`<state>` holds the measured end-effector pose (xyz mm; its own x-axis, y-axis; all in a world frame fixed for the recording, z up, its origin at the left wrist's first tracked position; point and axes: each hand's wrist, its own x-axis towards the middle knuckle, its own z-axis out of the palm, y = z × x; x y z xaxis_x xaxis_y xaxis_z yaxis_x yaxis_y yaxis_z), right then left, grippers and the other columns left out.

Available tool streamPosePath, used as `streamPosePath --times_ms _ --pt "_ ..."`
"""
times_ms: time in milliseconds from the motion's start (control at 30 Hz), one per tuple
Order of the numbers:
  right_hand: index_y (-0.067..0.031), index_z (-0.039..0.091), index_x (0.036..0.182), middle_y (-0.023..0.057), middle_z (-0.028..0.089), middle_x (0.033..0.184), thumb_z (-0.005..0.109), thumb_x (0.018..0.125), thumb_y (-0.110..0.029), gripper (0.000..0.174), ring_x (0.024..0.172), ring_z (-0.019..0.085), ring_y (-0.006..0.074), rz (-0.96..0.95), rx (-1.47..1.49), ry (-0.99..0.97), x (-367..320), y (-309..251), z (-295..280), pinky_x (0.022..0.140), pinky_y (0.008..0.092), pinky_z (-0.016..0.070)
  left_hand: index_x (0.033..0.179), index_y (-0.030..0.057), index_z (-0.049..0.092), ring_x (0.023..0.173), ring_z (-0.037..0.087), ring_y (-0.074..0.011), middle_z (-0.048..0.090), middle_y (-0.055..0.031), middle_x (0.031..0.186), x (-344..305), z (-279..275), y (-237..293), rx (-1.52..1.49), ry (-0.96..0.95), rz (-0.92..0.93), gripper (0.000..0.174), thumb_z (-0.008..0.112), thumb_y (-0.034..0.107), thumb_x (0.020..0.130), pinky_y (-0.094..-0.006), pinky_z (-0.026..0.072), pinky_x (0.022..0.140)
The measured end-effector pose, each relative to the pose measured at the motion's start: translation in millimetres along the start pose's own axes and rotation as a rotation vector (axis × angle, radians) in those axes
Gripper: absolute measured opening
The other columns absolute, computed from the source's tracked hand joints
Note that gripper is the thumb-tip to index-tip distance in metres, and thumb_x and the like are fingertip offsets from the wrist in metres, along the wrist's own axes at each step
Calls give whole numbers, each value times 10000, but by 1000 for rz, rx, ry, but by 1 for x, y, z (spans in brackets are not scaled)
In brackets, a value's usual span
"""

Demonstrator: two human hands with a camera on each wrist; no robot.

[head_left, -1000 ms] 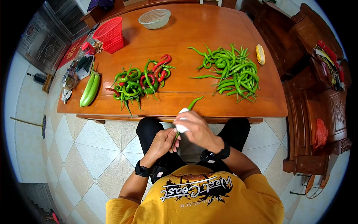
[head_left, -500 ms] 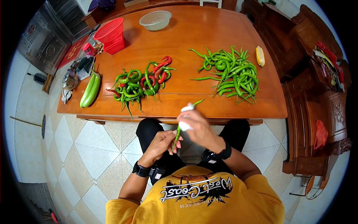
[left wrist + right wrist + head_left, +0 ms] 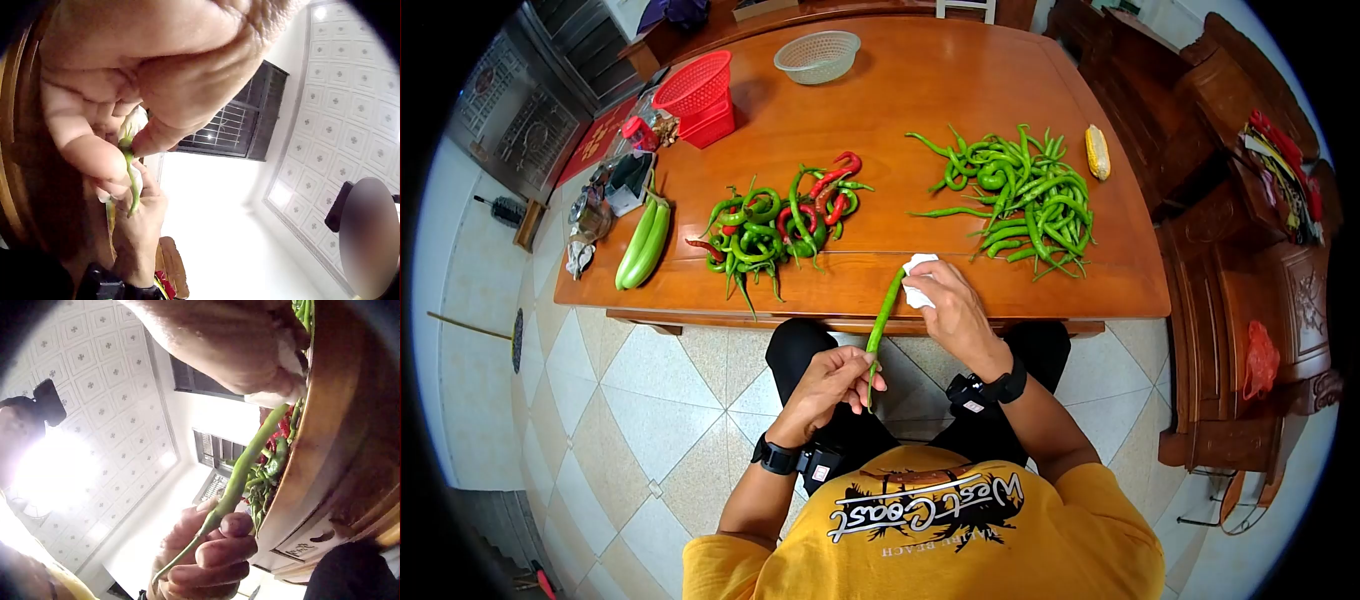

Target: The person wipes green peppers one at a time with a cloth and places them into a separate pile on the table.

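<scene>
A long green chili pepper (image 3: 885, 312) stretches from my left hand (image 3: 832, 382) over the table's front edge. Left thumb and fingers pinch it near its stem, which hangs down past the fingers in the right wrist view. A crumpled white cloth or tissue (image 3: 918, 278) is bunched in the fingers of my right hand (image 3: 960, 312), beside the pepper's far tip. In the right wrist view most of the pepper (image 3: 240, 472) shows uncovered, its tip close to the white wad (image 3: 272, 398). The left wrist view shows the green stem (image 3: 133, 181) between thumb and fingers.
On the wooden table (image 3: 880, 190) lie a mixed heap of red and green chilies (image 3: 755, 235) at left and green chilies (image 3: 1030, 195) at right. Two eggplants (image 3: 643, 245), a red basket (image 3: 697, 95), a pale basket (image 3: 817, 57) and a corn cob (image 3: 1097, 152) are around them.
My right hand has slid the white wad forward along the pepper, from its middle to beside its tip, baring its length. My left hand keeps its pinch and has barely moved.
</scene>
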<state>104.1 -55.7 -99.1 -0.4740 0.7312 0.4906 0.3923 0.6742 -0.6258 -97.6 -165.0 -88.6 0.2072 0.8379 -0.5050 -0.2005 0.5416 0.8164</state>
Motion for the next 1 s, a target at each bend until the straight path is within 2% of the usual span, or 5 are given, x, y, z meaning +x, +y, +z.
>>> streamPosePath --times_ms 233,467,633,867,1000 --pt "24 642 1034 155 601 1068 599 712 107 335 1027 598 348 -178 383 -121 -15 -52 15 891 400 493 892 8 595 536 585 -71 675 -70 767 5 -4 -3 42 55 102 103 593 95 948 -192 492 459" --pt "16 656 1011 140 612 1068 576 688 119 349 1017 594 345 -97 119 -85 -1 -30 15 900 398 497 847 40 567 502 528 -35 608 12 683 -5 -5 1 225 168 161 214 772 98 838 -173 411 426" --pt "38 661 1029 155 586 1087 599 702 118 342 1039 573 357 -4 -40 -51 2 -8 11 913 404 479 835 38 566 498 514 -29 608 11 671 -13 -10 2 280 213 198 222 779 102 834 -179 413 423" --pt "16 656 1036 153 604 1096 585 703 118 356 1058 581 360 -49 226 -206 -10 -37 20 933 401 477 784 23 580 493 506 -25 605 6 644 -6 -9 0 342 289 298 221 782 98 832 -190 389 420" --pt "19 653 1022 157 607 1085 584 703 127 344 1049 582 367 -2 81 -95 3 -23 17 923 404 482 804 3 597 525 524 -30 609 5 658 -11 -10 9 415 337 330 190 765 80 846 -199 403 442"
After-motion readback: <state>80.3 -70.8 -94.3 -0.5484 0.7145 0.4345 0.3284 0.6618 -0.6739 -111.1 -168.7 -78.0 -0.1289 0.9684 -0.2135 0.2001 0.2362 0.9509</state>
